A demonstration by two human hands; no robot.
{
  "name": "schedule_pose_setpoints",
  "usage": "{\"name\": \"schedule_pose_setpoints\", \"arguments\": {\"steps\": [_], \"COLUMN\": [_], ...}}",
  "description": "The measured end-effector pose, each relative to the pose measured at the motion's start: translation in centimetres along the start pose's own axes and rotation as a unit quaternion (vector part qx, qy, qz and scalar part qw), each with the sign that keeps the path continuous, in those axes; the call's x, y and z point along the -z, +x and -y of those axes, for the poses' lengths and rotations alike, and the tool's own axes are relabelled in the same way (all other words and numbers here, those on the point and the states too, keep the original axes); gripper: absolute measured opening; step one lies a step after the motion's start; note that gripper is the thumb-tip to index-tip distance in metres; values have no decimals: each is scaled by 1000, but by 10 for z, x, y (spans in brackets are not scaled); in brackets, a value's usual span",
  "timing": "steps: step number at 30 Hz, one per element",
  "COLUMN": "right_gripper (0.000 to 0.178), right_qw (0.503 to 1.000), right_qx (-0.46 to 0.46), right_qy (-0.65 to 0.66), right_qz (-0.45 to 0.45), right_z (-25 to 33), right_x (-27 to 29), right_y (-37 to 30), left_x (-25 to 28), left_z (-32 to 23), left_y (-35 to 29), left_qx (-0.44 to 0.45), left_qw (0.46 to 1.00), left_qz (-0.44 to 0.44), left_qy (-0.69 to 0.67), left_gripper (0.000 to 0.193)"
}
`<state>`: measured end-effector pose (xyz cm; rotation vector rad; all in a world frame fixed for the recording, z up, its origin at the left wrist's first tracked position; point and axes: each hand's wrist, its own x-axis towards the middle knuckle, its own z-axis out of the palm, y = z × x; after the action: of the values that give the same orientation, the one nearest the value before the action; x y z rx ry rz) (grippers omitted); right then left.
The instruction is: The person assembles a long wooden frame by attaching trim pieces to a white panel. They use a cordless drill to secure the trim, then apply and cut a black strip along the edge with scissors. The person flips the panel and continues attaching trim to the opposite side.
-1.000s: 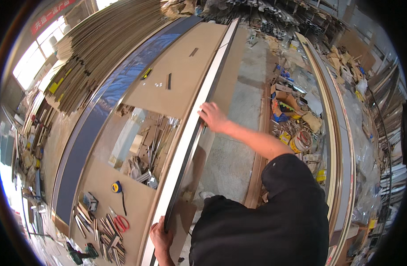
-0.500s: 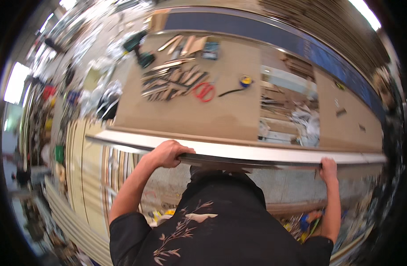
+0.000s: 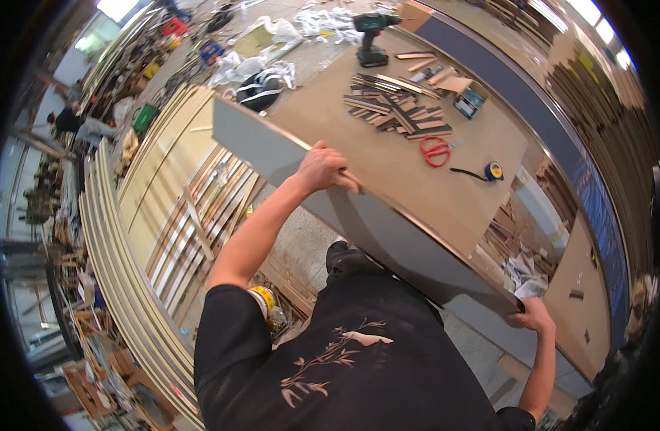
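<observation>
A long panel (image 3: 366, 215) with a flat grey face stands on edge in front of me, running from upper left to lower right along the near side of a brown board surface (image 3: 323, 108). My left hand (image 3: 323, 169) is closed over its upper edge, left of the middle. Farther right, my right hand (image 3: 534, 316) grips the same edge near the other end. Beyond the panel lie red-handled scissors (image 3: 435, 151), a yellow and blue tape measure (image 3: 494, 171) and a heap of short dark-and-tan strips (image 3: 398, 111).
A cordless drill (image 3: 372, 44) stands at the board's far left corner, and a small box (image 3: 471, 99) lies by the strips. The board has a rectangular opening (image 3: 527, 223) with scraps below. Long cream panels (image 3: 118, 266) lie on the left. A yellow-labelled tub (image 3: 262, 300) stands below.
The panel has tipped so its grey face shows, where a narrow white side showed before. In the picture it now slants down to the right. Both hands keep hold of it.
</observation>
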<state>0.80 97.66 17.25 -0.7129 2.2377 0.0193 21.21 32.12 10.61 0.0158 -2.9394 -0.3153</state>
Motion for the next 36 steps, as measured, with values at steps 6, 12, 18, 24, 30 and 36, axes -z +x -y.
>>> {"name": "schedule_pose_setpoints", "arguments": {"steps": [6, 12, 18, 24, 30, 36], "right_gripper": [41, 33, 31, 35, 47, 31], "right_qw": [993, 986, 964, 932, 904, 912], "right_qx": [83, 0, 35, -3, -3, -4], "right_qy": [61, 122, 64, 78, 36, -19], "right_qz": [-63, -116, -254, -355, -426, -409], "right_z": [-34, -35, -33, -10, -47, -49], "right_x": [1, 27, 3, -27, -73, -79], "right_y": [15, 0, -7, -21, -52, -70], "left_x": [-1, 18, -6, -10, 5, 9], "left_z": [-2, -10, -15, -13, -23, -32], "left_y": [36, 80, 92, 69, 25, 22], "left_qx": [-16, -20, -50, -65, -93, -94], "left_qw": [1000, 1000, 999, 993, 988, 988], "left_qz": [7, 5, -19, -96, -124, -123], "left_qy": [1, 0, 2, -6, -9, 13], "left_gripper": [65, 68, 63, 59, 57, 58]}}
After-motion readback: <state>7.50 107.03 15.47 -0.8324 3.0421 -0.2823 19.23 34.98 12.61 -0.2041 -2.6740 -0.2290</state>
